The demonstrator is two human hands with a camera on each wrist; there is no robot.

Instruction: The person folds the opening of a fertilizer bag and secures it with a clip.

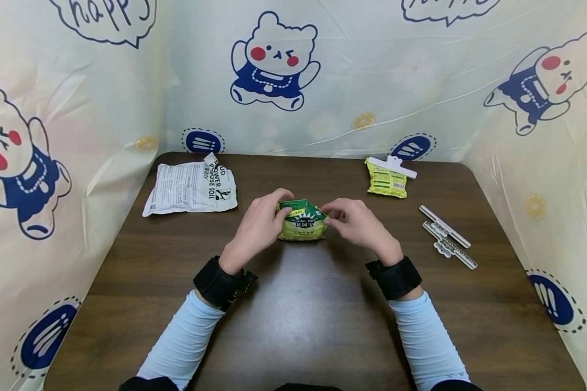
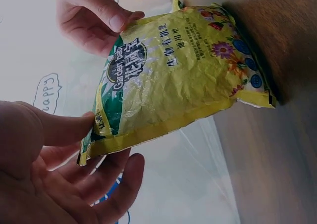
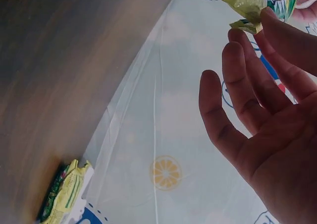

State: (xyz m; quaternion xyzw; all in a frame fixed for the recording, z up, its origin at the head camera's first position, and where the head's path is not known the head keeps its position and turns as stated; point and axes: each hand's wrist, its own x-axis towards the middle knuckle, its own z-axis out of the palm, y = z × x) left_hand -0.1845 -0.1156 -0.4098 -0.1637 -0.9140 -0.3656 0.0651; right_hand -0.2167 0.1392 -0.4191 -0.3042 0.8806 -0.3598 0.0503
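A green and yellow plastic packet (image 1: 303, 224) printed "Garden baby" stands upright on the brown table, between both hands. At its upper left corner my left hand (image 1: 261, 217) pinches the edge, thumb on the front and fingers behind, as the left wrist view shows. My right hand (image 1: 361, 224) pinches the packet's right edge between thumb and forefinger. In the right wrist view the other fingers of that right hand (image 3: 267, 120) spread away from the packet (image 3: 242, 1). Flowers and dark lettering cover the packet's front (image 2: 168, 75).
A white printed bag (image 1: 191, 187) lies at the back left. Toward the back right stands another yellow packet (image 1: 387, 181) with a white clip (image 1: 393, 165) across its top. Two more clips (image 1: 447, 239) lie on the table (image 1: 293, 326) at right. Patterned sheeting (image 1: 352, 70) surrounds the table.
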